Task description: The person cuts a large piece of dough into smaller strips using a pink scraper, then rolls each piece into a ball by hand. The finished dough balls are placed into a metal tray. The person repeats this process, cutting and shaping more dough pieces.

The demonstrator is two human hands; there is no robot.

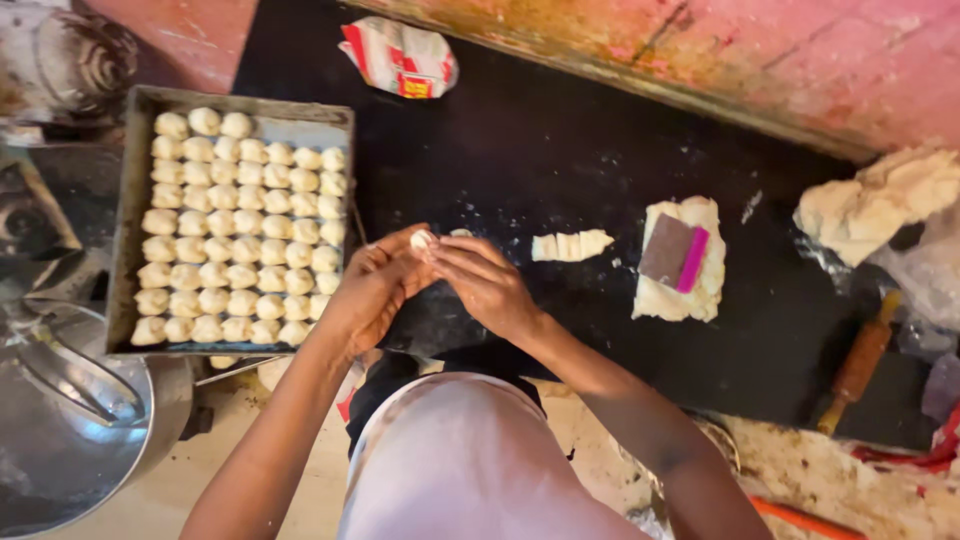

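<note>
Together both hands, left hand (375,285) and right hand (487,285), pinch a small soft white dough piece (423,240) over the black bench (520,150), beside a grey metal tray (133,200) of smooth round dough balls (240,230).

one tray (128,215), two hands (372,290), one rolling pin (858,362), one scraper (678,252).

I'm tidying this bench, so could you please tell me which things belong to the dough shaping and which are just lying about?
In use:
small white dough piece between left hand and right hand
metal tray of dough balls
cut dough strip
flat dough slab with pink-edged scraper

Lying about:
red-and-white packet
wooden rolling pin
steel bowl
</note>
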